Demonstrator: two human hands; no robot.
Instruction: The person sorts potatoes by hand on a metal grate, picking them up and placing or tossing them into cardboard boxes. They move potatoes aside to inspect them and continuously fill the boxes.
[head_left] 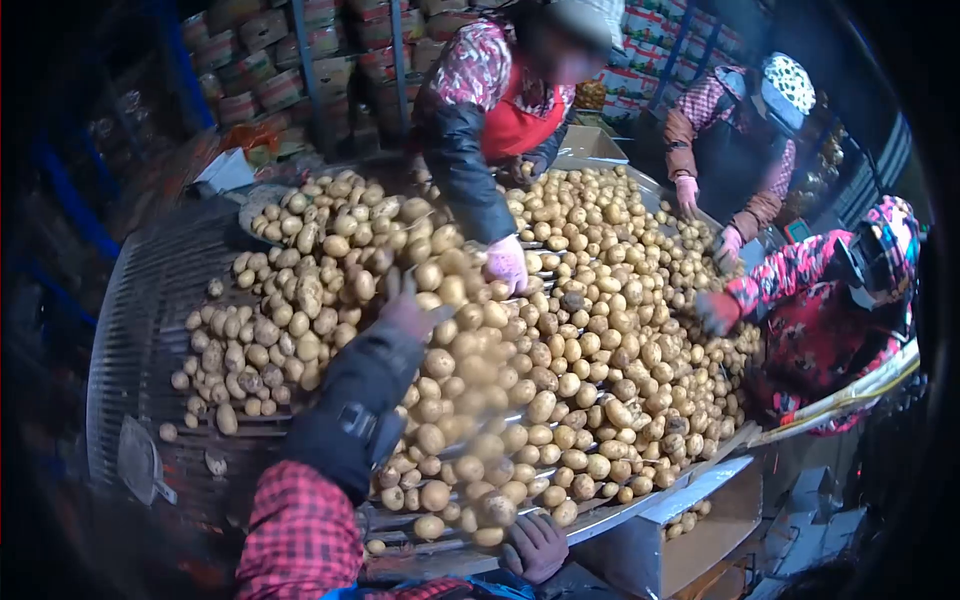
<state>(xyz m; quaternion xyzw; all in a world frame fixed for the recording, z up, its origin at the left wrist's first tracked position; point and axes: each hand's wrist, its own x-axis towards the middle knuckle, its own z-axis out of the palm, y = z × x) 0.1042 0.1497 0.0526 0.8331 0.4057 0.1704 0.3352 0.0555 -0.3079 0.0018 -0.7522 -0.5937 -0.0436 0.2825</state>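
Potatoes (pixel 600 350) cover much of a slatted sorting table (pixel 150 300). My left hand (pixel 405 308), at the end of a dark cuff and a red checked sleeve, reaches into the middle of the pile. Its thumb stands apart from the fingers, which touch the potatoes and are somewhat blurred. My right hand (pixel 537 548), in a dark glove, lies at the near edge of the table with its fingers stretched out, close to the nearest potatoes. Between my hands, several potatoes are smeared by motion.
Across the table a person (pixel 490 110) reaches into the pile with a pink-gloved hand (pixel 507 264). Two more people work at the right, one gloved hand (pixel 718 310) on small potatoes. A cardboard box (pixel 700 530) holding potatoes stands below the near edge. Stacked sacks (pixel 265 70) line the back.
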